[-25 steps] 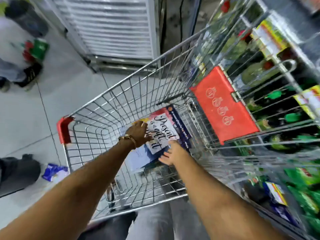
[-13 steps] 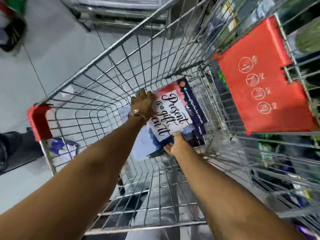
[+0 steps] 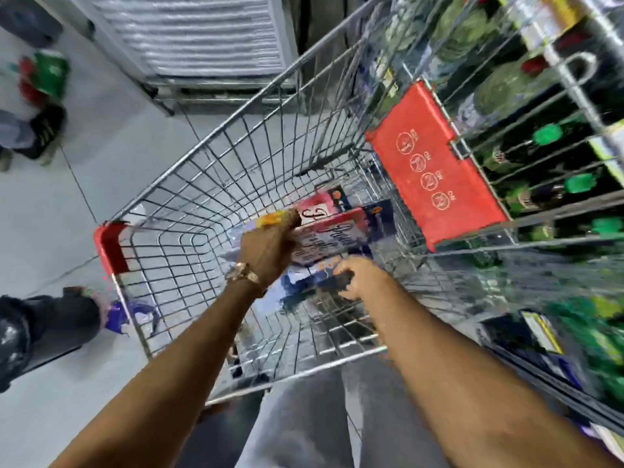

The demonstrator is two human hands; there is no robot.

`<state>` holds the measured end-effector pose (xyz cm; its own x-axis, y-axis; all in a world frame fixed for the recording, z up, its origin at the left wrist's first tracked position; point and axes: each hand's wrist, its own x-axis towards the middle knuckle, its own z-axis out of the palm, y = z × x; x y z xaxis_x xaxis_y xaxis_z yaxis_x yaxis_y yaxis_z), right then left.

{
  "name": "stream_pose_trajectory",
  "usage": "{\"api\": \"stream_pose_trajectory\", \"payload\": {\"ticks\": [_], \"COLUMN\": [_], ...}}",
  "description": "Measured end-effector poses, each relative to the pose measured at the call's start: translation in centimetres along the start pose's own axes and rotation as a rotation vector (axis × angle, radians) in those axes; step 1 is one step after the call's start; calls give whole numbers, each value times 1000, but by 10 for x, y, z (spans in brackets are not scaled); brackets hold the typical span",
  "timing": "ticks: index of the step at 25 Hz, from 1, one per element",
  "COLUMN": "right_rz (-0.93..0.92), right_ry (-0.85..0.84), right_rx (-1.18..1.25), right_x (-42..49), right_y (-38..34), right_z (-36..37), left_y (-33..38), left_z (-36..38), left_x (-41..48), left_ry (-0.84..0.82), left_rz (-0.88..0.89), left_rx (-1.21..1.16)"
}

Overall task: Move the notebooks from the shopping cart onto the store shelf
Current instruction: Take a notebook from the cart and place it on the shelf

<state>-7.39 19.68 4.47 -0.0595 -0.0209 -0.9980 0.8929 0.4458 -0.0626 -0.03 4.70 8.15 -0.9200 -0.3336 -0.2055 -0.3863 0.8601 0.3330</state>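
Mid-frame, inside the shopping cart (image 3: 189, 184), our left hand (image 3: 268, 249) clamps the notebooks (image 3: 332, 238) at their upper-left edge. Right hand (image 3: 361, 276) curls under the lower edge; pic's blurry, stack looks tilted.

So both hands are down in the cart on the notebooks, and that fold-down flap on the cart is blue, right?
Not quite: the flap is red, as the head view shows. The left hand and right hand are indeed down in the cart on the notebooks.
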Motion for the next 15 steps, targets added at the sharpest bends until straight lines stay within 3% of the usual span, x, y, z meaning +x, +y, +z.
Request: {"api": "stream_pose_trajectory", "payload": {"ticks": [3, 8, 12, 15], "right_rz": [-209, -765, -1232, -1524], "right_ry": [3, 97, 233, 391], "right_rx": [37, 267, 217, 258], "right_x": [-68, -164, -242, -298], "right_y": [-8, 4, 30, 49], "right_z": [-30, -84, -147, -200], "left_y": [37, 117, 190, 252], "left_z": [-37, -107, -162, -205], "left_x": [-35, -60, -58, -53], "left_ry": [207, 433, 402, 371], "left_rz": [63, 118, 308, 496], "left_rx": [-81, -485, -1074, -1223]}}
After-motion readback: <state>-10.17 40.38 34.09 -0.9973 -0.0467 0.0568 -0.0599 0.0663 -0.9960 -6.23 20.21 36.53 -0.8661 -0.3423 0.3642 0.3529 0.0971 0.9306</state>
